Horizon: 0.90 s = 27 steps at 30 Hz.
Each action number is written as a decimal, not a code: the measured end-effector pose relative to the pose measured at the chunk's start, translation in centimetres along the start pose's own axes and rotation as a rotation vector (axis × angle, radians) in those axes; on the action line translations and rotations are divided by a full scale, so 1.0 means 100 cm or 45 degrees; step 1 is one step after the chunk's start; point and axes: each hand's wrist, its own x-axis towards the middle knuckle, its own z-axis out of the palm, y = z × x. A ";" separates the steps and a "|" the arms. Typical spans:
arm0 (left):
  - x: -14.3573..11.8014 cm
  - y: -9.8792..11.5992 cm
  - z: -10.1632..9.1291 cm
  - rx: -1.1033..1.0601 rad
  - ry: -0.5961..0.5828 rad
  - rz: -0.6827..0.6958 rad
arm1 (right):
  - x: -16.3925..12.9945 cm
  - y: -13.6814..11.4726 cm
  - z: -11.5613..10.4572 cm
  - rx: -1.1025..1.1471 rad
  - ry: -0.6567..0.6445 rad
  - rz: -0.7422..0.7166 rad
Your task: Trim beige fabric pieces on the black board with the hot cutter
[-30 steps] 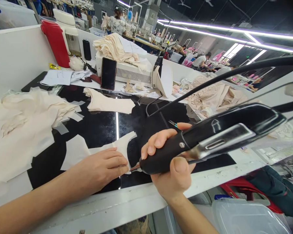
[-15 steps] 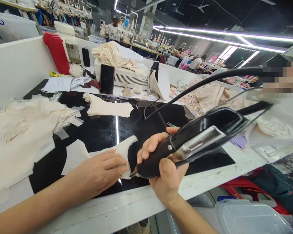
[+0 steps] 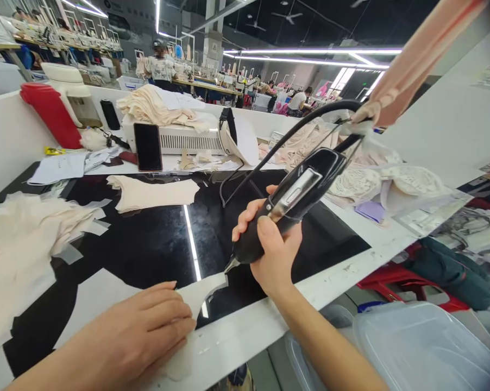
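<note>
My right hand [image 3: 275, 244] is wrapped round a black corded hand tool [image 3: 288, 209], which has a silver lever along its side. Its pointed metal tip slants down to the upper right end of a cream fabric piece [image 3: 204, 288]; whether they touch I cannot tell. My left hand [image 3: 155, 320] lies flat over that piece, fingers stretched out, hiding part of it. Left of my hand lies a pale cut panel [image 3: 96, 298], partly covered by my forearm. Farther back on the black work surface [image 3: 163, 244] rests a small stack of cream cut pieces [image 3: 155, 194].
A pile of cream fabric [image 3: 20, 255] covers the left side. Behind stand a phone [image 3: 148, 146], a red container [image 3: 51, 114] and a white vented box [image 3: 183, 142]. A pink strip [image 3: 424, 65] holds the tool's cable [image 3: 277, 144] at upper right. Lace pieces [image 3: 357, 184] lie right.
The fabric piece has been turned, its curved edge now facing the table's front. My left hand has shifted down and left with it. The tool tip has moved to its upper corner.
</note>
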 end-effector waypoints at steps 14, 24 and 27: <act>0.036 -0.026 0.052 0.295 0.046 -0.001 | -0.008 0.010 -0.004 0.010 -0.081 -0.007; 0.028 -0.029 0.047 0.357 0.024 -0.040 | -0.008 0.011 -0.004 0.033 -0.081 0.007; 0.028 -0.029 0.048 0.338 0.015 -0.047 | -0.007 0.011 -0.004 0.016 -0.073 0.007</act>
